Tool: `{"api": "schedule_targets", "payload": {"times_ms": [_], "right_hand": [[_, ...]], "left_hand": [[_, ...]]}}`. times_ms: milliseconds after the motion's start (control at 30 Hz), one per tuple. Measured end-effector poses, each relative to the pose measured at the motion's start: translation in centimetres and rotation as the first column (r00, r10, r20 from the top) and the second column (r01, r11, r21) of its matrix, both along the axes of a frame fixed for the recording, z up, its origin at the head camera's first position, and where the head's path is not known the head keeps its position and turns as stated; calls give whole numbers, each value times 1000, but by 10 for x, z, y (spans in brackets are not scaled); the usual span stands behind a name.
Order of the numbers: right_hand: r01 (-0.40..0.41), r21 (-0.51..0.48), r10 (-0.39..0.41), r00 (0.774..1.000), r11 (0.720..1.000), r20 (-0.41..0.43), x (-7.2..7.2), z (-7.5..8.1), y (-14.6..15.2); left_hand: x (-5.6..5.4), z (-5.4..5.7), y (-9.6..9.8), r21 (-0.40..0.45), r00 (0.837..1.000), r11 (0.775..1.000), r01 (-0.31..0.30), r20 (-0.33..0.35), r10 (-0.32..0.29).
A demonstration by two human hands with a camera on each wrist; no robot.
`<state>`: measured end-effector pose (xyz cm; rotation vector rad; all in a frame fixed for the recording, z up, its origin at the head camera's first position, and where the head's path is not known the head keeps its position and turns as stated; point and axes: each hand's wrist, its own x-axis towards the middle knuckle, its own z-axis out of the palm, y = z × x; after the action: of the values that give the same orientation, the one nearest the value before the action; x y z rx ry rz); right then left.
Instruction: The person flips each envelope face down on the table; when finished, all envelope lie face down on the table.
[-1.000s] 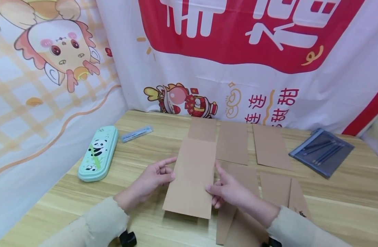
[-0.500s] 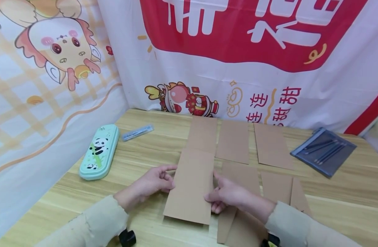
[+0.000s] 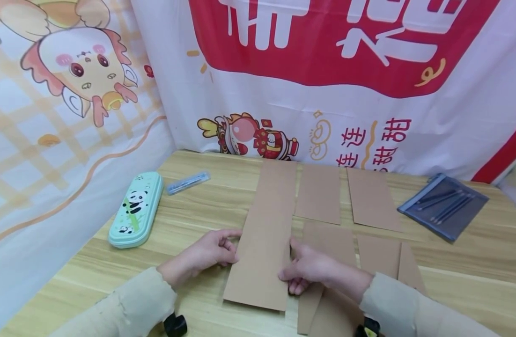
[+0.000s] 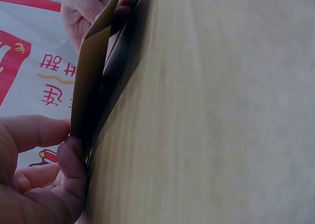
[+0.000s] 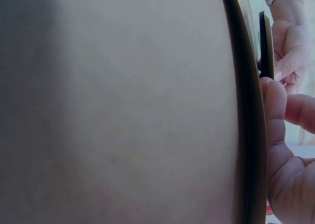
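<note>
A flat brown kraft-paper rectangle (image 3: 260, 262), folded at its near end as the left wrist view shows, lies between both hands. My left hand (image 3: 211, 252) pinches its left edge between thumb and fingers, index finger stretched along the side. On the opposite edge, my right hand (image 3: 310, 269) grips it with the thumb on top and other fingers curled below. Its near end is tilted a little above the wooden table (image 3: 190, 309), casting a shadow. The far end meets another brown rectangle (image 3: 276, 182) of the same look, so the two run together in the head view.
Several similar brown rectangles lie to the right, among them one at the back (image 3: 318, 192) and one farther right (image 3: 372, 199). A panda pencil case (image 3: 136, 210) and a slim blue pack (image 3: 188, 182) are at left. A blue zip pouch (image 3: 443, 206) with pencils lies at right.
Both hands have brought the brown rectangle down toward the table and slightly nearer the person. More of the rectangle behind it now shows. Both hands have kept their hold.
</note>
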<state>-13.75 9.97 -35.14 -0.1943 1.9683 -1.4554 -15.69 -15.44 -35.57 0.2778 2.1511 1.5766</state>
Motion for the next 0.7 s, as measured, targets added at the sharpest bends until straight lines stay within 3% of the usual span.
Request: {"api": "schedule_targets", "payload": {"times_ms": [700], "right_hand": [[3, 119, -7, 1000, 993, 31, 7, 3, -11]], "left_hand": [[6, 3, 1, -98, 999, 995, 2, -44, -6]]}}
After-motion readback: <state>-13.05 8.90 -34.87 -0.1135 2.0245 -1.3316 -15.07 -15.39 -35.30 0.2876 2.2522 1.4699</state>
